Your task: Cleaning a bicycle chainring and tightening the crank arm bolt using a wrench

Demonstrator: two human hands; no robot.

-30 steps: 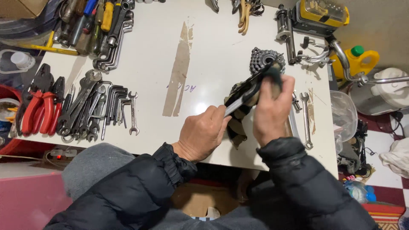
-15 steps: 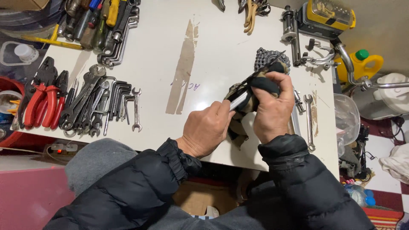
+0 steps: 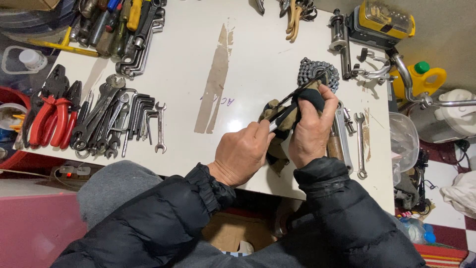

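Note:
My left hand (image 3: 243, 151) grips the near end of a long dark metal tool (image 3: 297, 94) that slants up to the right over the white table (image 3: 258, 44). My right hand (image 3: 310, 129) presses a dark, dirty rag (image 3: 285, 116) around the middle of that tool. The tool's far tip reaches a toothed sprocket cluster (image 3: 317, 74) lying on the table. Both arms wear a black puffer jacket.
A row of spanners and hex keys (image 3: 124, 121) and red-handled pliers (image 3: 47, 116) lie at the left. Screwdrivers (image 3: 119, 22) sit far left. More spanners (image 3: 359, 144) lie right of my hands. A yellow tool case (image 3: 382, 20) and a yellow jug (image 3: 426, 77) stand far right.
The rag and my right hand have shifted slightly along the tool. Both hands stay on it.

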